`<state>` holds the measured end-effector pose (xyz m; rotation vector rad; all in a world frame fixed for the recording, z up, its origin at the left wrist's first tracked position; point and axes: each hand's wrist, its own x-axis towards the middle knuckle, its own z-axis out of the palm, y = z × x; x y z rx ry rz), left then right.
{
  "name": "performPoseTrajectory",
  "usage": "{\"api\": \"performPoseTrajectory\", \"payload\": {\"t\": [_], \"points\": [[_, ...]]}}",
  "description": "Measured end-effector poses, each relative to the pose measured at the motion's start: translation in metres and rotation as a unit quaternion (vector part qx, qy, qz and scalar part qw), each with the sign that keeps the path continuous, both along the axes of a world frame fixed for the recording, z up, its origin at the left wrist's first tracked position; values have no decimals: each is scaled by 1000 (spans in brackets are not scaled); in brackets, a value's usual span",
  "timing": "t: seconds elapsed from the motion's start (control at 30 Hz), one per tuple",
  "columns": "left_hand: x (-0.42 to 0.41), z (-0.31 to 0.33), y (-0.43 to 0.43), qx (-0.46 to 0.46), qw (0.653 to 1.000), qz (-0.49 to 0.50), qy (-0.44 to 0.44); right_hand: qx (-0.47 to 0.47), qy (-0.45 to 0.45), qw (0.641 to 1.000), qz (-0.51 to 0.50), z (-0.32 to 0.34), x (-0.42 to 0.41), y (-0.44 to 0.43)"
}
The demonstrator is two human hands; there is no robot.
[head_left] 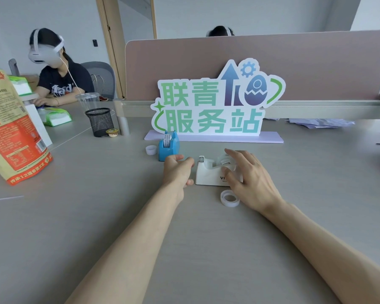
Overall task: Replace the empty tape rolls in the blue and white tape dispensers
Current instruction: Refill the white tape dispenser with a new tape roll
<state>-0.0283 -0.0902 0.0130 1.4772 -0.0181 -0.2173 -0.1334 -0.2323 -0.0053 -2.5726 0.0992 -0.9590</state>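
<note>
1. White tape dispenser (208,174): stands on the grey table (97,216), centre, with a clear roll seated on top.
2. Right hand (248,178): fingers spread wide over the dispenser's roll end, touching it; whether it grips, I cannot tell.
3. Left hand (177,170): loosely curled, empty, just beside the dispenser's cutter end.
4. Blue tape dispenser (169,145): behind the left hand, loaded with patterned tape.
5. Clear tape roll (229,198): flat on the table, near the right wrist.
6. Small white core (151,149): left of the blue dispenser.
</note>
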Motion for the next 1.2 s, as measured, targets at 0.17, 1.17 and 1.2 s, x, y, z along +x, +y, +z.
{"api": "performPoseTrajectory", "payload": {"t": [0.17,1.17,1.2], "points": [[3,0,0,27,1000,-12,6,-1,0,1000,2,1,-1,0],[-12,6,8,91,994,-31,-52,17,1,1000,5,2,-2,1],[-15,5,8,88,993,-27,-74,20,1,1000,5,3,-2,2]]}}
